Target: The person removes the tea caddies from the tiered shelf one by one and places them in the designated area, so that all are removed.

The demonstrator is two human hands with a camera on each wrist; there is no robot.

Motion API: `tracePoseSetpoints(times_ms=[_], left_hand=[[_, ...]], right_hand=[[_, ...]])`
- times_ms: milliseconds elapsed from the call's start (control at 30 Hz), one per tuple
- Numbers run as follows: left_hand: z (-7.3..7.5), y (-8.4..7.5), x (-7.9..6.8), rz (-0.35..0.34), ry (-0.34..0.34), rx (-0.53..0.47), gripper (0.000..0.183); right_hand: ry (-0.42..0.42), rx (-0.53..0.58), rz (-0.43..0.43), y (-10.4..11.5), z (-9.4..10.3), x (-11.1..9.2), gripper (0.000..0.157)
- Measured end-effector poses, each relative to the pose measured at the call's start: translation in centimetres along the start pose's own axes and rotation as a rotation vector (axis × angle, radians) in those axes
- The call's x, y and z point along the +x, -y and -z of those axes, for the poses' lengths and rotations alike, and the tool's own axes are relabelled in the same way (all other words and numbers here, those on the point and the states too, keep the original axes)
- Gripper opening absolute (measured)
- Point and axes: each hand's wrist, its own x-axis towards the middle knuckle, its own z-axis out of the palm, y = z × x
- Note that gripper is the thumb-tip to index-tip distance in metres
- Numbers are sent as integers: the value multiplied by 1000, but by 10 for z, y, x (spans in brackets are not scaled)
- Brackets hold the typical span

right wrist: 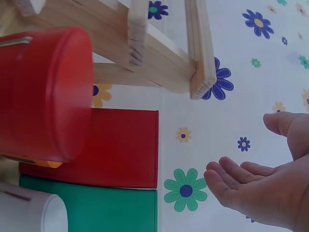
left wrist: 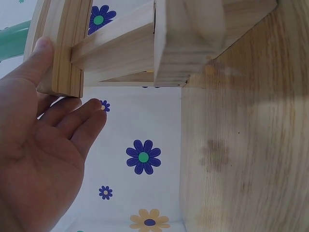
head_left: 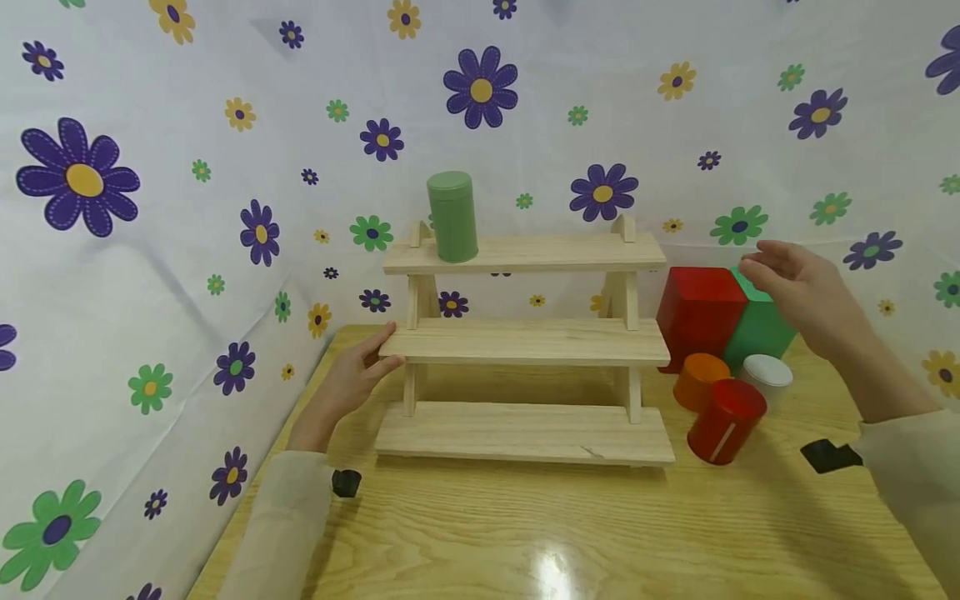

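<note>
My left hand (head_left: 351,377) grips the left end of the middle board of a three-tier wooden display shelf (head_left: 525,340). In the left wrist view its thumb (left wrist: 38,63) lies along the board's edge while the fingers reach round the other side. A green canister (head_left: 454,218) stands upright on the top tier, towards the left. My right hand (head_left: 813,300), holding nothing, hovers over a green box (head_left: 761,329) to the right of the shelf. Its fingers are loosely bent, and the right wrist view shows the palm and fingers apart from everything.
Beside the green box stands a red box (head_left: 697,312). In front of them are an orange canister (head_left: 701,379), a white canister (head_left: 767,375) and a red canister (head_left: 726,421), close together on the wooden table (head_left: 465,525). A flower-patterned cloth (head_left: 300,125) hangs behind and at left.
</note>
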Motion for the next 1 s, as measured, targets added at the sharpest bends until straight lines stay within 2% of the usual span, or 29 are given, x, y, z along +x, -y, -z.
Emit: tracePoseSetpoints(times_ms=[367, 767, 1000], left_hand=[[0, 0, -1, 11, 4, -2, 71], [-1, -2, 0, 10, 5, 1, 71], [0, -1, 0, 4, 4, 11, 71]], right_hand=[[-29, 57, -49, 7, 2, 17, 89], [-57, 74, -44, 9, 1, 28, 89], [-109, 110, -50, 29, -13, 40, 89]])
